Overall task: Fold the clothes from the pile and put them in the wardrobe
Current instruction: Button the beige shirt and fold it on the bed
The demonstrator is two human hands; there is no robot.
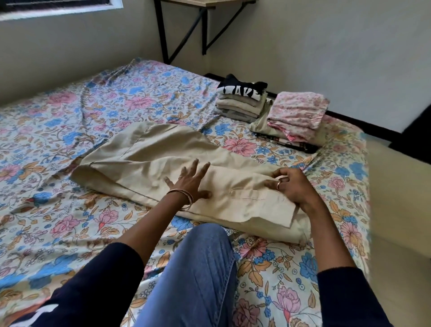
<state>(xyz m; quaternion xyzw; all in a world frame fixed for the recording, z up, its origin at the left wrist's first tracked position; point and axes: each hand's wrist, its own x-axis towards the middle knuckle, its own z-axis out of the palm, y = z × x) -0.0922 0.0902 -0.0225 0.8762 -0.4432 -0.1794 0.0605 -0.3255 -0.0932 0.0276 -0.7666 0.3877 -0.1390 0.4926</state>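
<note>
Fingers (pixel 205 167) of left hand (pixel 186 184) spread flat, pressing beige trousers (pixel 149 151) on flowered bed (pixel 70 210); right hand (pixel 291 186) curled, pinching waistband edge. Best smoothed outward before folding: soft, creasing cotton. Folded stacks (pixel 240 102) waiting beyond, near wall.

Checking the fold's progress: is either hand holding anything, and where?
The right hand pinches the beige trousers at their waist end; the left hand only presses flat on them.

We've got plain pale walls (pixel 326 46), a white-framed window (pixel 60 9) top left, a wooden desk (pixel 205 2) on black legs in the corner, and daylight on the floral bedsheet (pixel 58 130).
</note>
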